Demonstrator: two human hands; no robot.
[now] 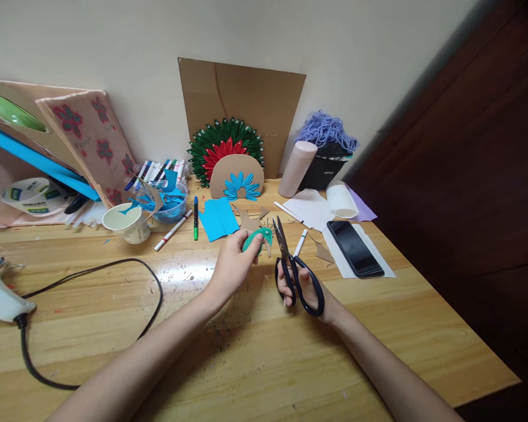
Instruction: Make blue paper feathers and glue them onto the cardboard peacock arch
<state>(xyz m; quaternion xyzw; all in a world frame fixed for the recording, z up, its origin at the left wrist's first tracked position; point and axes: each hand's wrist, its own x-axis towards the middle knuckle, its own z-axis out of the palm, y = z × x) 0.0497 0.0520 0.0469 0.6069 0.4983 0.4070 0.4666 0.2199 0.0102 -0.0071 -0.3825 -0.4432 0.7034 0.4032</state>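
My left hand (235,256) pinches a small green cut-out (257,238) shaped like a bird's head, with a pale dot near its right end. In my right hand (305,287) are black-handled scissors (286,249), fingers through the loops. Their blades point up and stand slightly apart, just right of the cut-out; whether they touch it I cannot tell. Behind my left hand lie a blue sheet (220,218) and brown cardboard scraps (249,218). Farther back, a round cardboard piece with blue petals (243,186) leans before a green and red petal fan (226,146).
At left are a glue gun (2,293) with a looping black cord, a paper cup (129,224) and a tub of blue scraps (171,208). A phone (354,249) lies on white paper at right. Several markers (196,220) are scattered about. A cardboard sheet (255,99) stands against the wall.
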